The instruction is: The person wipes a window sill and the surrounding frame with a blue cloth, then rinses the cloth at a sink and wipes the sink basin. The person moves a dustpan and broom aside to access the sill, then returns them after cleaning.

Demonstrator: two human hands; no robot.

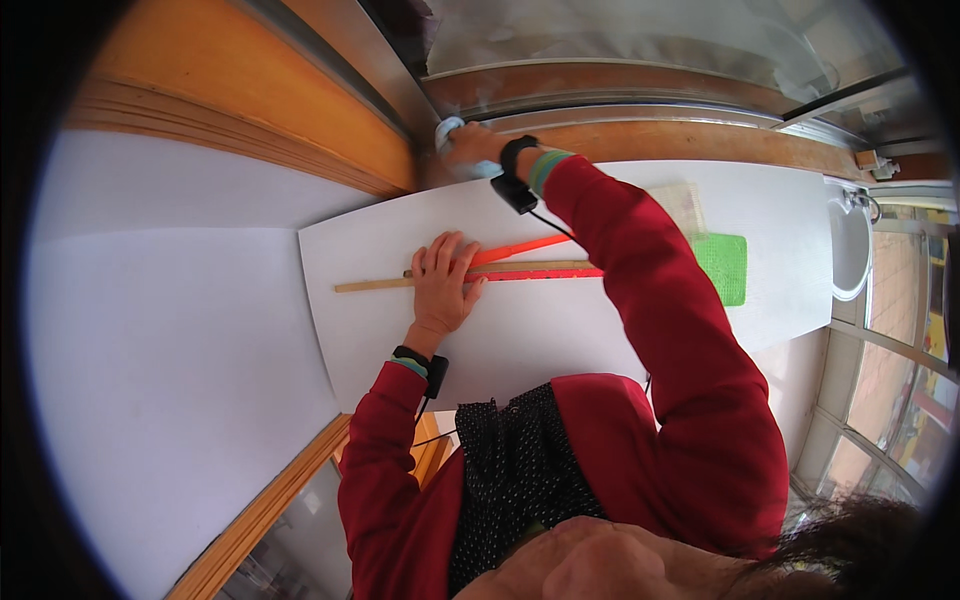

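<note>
My left hand [441, 291] lies palm down on the white tabletop [525, 330], fingers somewhat apart, over the ends of several long sticks. Beneath and beside its fingers run an orange stick [517, 250], a wooden stick [373, 285], a second wooden strip [544, 265] and a red ruler-like strip [536, 275]. My right sleeve hides their far ends. Farther off, my right hand [471, 144] grips a pale blue cloth [450, 129] at the corner where the window sill meets the frame. Part of the cloth is blurred and covered by the fingers.
A green textured mat [724, 270] and a beige mesh cloth [679, 206] lie right of my right arm. Beyond the table's right end is a white washbasin [851, 240]. The window [637, 37] borders the far side; a white wall [172, 300] stands left.
</note>
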